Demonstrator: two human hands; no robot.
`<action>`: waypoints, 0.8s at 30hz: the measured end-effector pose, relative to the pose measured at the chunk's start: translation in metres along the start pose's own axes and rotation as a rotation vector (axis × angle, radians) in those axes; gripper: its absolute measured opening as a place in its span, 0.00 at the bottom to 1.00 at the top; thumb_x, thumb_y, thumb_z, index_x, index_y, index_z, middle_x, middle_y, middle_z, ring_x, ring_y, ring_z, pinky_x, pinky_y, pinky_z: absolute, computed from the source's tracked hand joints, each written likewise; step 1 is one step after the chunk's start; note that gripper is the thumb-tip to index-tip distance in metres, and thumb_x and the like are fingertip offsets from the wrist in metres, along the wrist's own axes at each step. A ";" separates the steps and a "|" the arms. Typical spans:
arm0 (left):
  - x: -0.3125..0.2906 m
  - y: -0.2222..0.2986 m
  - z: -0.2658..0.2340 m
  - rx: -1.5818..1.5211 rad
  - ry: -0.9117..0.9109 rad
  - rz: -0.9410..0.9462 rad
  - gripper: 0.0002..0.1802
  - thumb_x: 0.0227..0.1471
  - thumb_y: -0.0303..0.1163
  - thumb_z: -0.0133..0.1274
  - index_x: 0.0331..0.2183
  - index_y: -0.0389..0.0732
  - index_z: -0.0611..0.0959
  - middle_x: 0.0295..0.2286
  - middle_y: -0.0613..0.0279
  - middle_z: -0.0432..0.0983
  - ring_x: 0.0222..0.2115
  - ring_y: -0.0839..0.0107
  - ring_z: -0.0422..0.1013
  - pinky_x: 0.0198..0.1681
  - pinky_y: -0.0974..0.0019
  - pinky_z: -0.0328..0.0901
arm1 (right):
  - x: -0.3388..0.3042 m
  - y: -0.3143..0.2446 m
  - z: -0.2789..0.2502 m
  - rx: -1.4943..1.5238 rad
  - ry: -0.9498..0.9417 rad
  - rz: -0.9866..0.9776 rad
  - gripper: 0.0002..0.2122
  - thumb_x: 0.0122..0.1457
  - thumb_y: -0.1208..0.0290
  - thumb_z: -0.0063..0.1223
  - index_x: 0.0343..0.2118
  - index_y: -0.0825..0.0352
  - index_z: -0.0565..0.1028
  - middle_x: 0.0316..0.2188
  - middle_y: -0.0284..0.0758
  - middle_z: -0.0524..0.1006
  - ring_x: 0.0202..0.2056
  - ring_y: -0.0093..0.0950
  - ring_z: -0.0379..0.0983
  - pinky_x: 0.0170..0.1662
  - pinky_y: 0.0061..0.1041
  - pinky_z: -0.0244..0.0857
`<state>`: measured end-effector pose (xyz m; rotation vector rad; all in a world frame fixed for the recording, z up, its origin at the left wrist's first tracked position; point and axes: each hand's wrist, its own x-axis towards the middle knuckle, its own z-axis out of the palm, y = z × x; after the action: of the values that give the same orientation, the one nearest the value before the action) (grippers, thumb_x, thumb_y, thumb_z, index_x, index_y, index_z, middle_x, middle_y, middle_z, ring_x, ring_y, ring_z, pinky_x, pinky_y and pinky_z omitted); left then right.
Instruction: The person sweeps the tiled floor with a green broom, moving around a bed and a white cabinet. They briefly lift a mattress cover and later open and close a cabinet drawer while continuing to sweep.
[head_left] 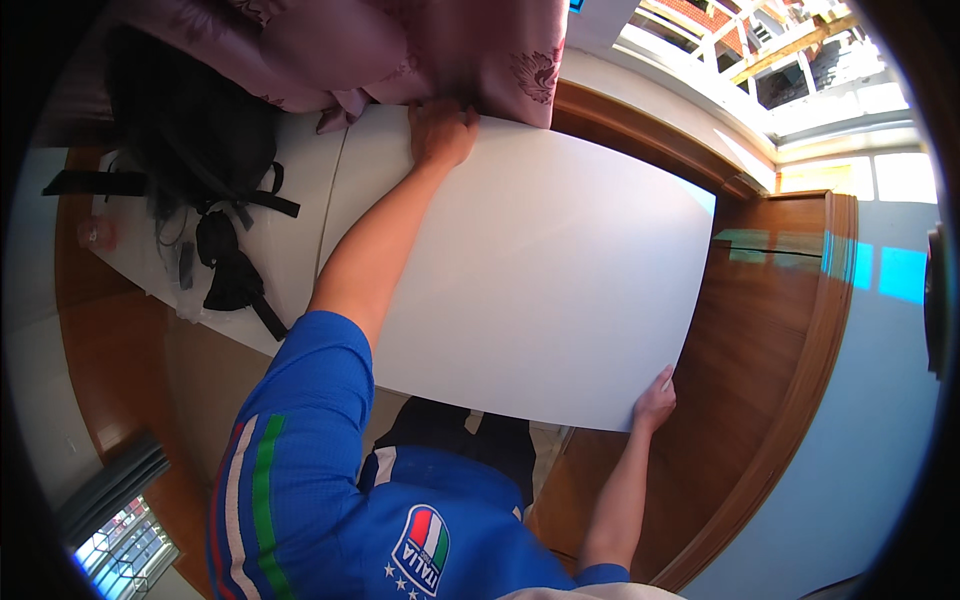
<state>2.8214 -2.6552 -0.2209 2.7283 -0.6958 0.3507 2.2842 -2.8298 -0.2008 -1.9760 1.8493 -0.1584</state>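
Observation:
A broad white tabletop (540,260) spreads out in front of me. My left hand (443,132) reaches across it to the far edge, beside the curtain, with its fingers curled over that edge. At the near right corner my right hand (655,405) grips the side, its thumb on top and its other fingers hidden underneath. To the left a second white surface (300,165) adjoins along a thin seam.
On the left surface lie a black backpack (190,130) and a black strapped item (232,280). A pink patterned curtain (450,60) hangs over the far edge. Brown wooden panelling (745,330) stands close on the right, below a bright window (770,60).

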 end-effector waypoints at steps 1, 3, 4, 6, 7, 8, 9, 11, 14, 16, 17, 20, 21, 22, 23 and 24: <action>0.003 0.005 0.000 0.031 -0.012 0.003 0.21 0.58 0.46 0.44 0.38 0.40 0.81 0.40 0.53 0.78 0.48 0.59 0.69 0.62 0.47 0.49 | 0.000 -0.001 -0.003 -0.014 -0.012 0.022 0.29 0.66 0.44 0.35 0.43 0.69 0.79 0.36 0.51 0.80 0.40 0.51 0.75 0.43 0.45 0.68; 0.004 0.011 -0.002 0.073 -0.071 0.004 0.21 0.58 0.46 0.44 0.39 0.40 0.81 0.41 0.54 0.78 0.49 0.60 0.68 0.62 0.48 0.48 | 0.000 -0.002 -0.005 -0.029 -0.012 0.063 0.29 0.65 0.44 0.35 0.42 0.68 0.79 0.35 0.52 0.79 0.40 0.52 0.75 0.42 0.46 0.68; 0.005 0.012 -0.003 0.078 -0.111 0.005 0.21 0.58 0.46 0.44 0.39 0.39 0.81 0.41 0.55 0.78 0.49 0.61 0.68 0.63 0.48 0.48 | 0.000 -0.004 -0.007 -0.045 0.000 0.067 0.29 0.65 0.44 0.36 0.41 0.68 0.79 0.35 0.52 0.79 0.39 0.52 0.75 0.42 0.47 0.68; 0.002 0.007 0.005 0.100 0.018 0.047 0.21 0.58 0.46 0.45 0.40 0.40 0.82 0.43 0.57 0.78 0.50 0.62 0.68 0.62 0.48 0.48 | 0.002 -0.006 -0.008 -0.071 0.029 0.065 0.28 0.64 0.44 0.36 0.38 0.68 0.80 0.33 0.53 0.79 0.38 0.53 0.75 0.41 0.47 0.68; 0.003 0.010 0.001 0.088 -0.011 0.046 0.21 0.58 0.46 0.45 0.41 0.41 0.82 0.43 0.58 0.78 0.50 0.62 0.67 0.62 0.48 0.49 | 0.007 0.000 -0.006 -0.128 0.023 0.063 0.28 0.64 0.43 0.37 0.35 0.68 0.79 0.31 0.54 0.78 0.37 0.54 0.75 0.40 0.49 0.68; 0.004 0.012 -0.004 0.088 -0.041 0.037 0.21 0.58 0.46 0.44 0.42 0.42 0.82 0.44 0.58 0.78 0.50 0.63 0.67 0.62 0.48 0.49 | 0.009 -0.002 -0.008 -0.128 0.032 0.072 0.28 0.64 0.43 0.37 0.34 0.68 0.79 0.31 0.53 0.79 0.36 0.54 0.75 0.40 0.49 0.68; 0.004 0.012 -0.007 0.075 -0.045 0.041 0.21 0.58 0.46 0.44 0.42 0.42 0.82 0.44 0.58 0.78 0.50 0.63 0.67 0.62 0.48 0.49 | 0.008 -0.006 -0.009 -0.134 0.032 0.075 0.29 0.64 0.43 0.37 0.34 0.68 0.79 0.31 0.53 0.79 0.36 0.54 0.75 0.40 0.49 0.68; 0.005 0.016 -0.010 0.053 -0.052 0.035 0.20 0.58 0.46 0.45 0.41 0.43 0.83 0.43 0.58 0.78 0.50 0.63 0.68 0.62 0.48 0.49 | 0.006 -0.011 -0.010 -0.142 0.032 0.078 0.29 0.64 0.43 0.36 0.33 0.68 0.79 0.31 0.53 0.79 0.36 0.55 0.75 0.41 0.50 0.67; 0.006 0.007 -0.008 0.017 -0.072 -0.001 0.19 0.57 0.45 0.46 0.39 0.43 0.83 0.43 0.58 0.78 0.49 0.62 0.68 0.61 0.48 0.50 | 0.008 -0.011 -0.008 -0.168 -0.002 0.064 0.30 0.64 0.42 0.34 0.37 0.67 0.80 0.34 0.53 0.79 0.39 0.55 0.74 0.43 0.50 0.67; 0.006 0.004 0.006 0.016 0.093 0.006 0.16 0.56 0.44 0.48 0.35 0.43 0.83 0.39 0.59 0.78 0.47 0.61 0.69 0.59 0.48 0.53 | 0.010 -0.008 -0.003 -0.122 0.028 0.052 0.31 0.64 0.41 0.32 0.41 0.67 0.80 0.37 0.51 0.79 0.41 0.54 0.74 0.45 0.48 0.67; 0.006 0.008 0.004 -0.084 0.138 0.006 0.15 0.54 0.43 0.50 0.33 0.42 0.83 0.38 0.58 0.76 0.46 0.61 0.69 0.58 0.49 0.54 | 0.003 -0.003 -0.002 -0.116 0.016 0.047 0.31 0.65 0.41 0.31 0.43 0.66 0.80 0.39 0.51 0.79 0.43 0.53 0.74 0.46 0.48 0.67; -0.018 0.005 0.010 -0.196 0.374 -0.007 0.13 0.52 0.39 0.54 0.35 0.39 0.80 0.41 0.55 0.73 0.48 0.54 0.66 0.57 0.47 0.56 | -0.010 -0.018 -0.009 -0.090 -0.053 0.042 0.33 0.65 0.39 0.27 0.47 0.64 0.79 0.42 0.48 0.79 0.45 0.51 0.74 0.49 0.46 0.66; -0.039 0.021 0.007 -0.190 0.351 -0.034 0.17 0.53 0.39 0.53 0.40 0.38 0.79 0.47 0.54 0.71 0.53 0.55 0.63 0.61 0.47 0.53 | -0.009 -0.010 -0.007 -0.114 -0.076 0.079 0.36 0.64 0.37 0.25 0.48 0.67 0.78 0.44 0.49 0.79 0.47 0.50 0.73 0.51 0.45 0.65; -0.067 0.035 -0.001 -0.168 0.214 -0.055 0.20 0.54 0.40 0.53 0.45 0.38 0.77 0.52 0.54 0.68 0.57 0.56 0.59 0.64 0.47 0.50 | -0.008 -0.003 -0.005 -0.129 -0.080 0.085 0.37 0.64 0.37 0.25 0.48 0.69 0.77 0.44 0.49 0.78 0.48 0.50 0.72 0.51 0.44 0.65; -0.102 0.043 -0.008 -0.212 0.182 -0.051 0.20 0.55 0.41 0.53 0.45 0.38 0.77 0.53 0.54 0.67 0.59 0.57 0.58 0.65 0.48 0.49 | -0.005 -0.001 -0.004 -0.141 -0.089 0.075 0.38 0.64 0.37 0.26 0.48 0.70 0.77 0.45 0.50 0.78 0.49 0.50 0.72 0.52 0.44 0.64; -0.133 0.052 -0.019 -0.263 0.166 -0.032 0.21 0.55 0.42 0.52 0.46 0.38 0.77 0.55 0.54 0.66 0.60 0.58 0.57 0.65 0.48 0.48 | -0.001 -0.002 -0.001 -0.136 -0.085 0.068 0.38 0.64 0.37 0.26 0.48 0.72 0.77 0.46 0.51 0.77 0.49 0.50 0.72 0.53 0.43 0.64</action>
<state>2.6790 -2.6357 -0.2316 2.4274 -0.6064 0.4384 2.2854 -2.8287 -0.1989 -1.9731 1.9138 0.0733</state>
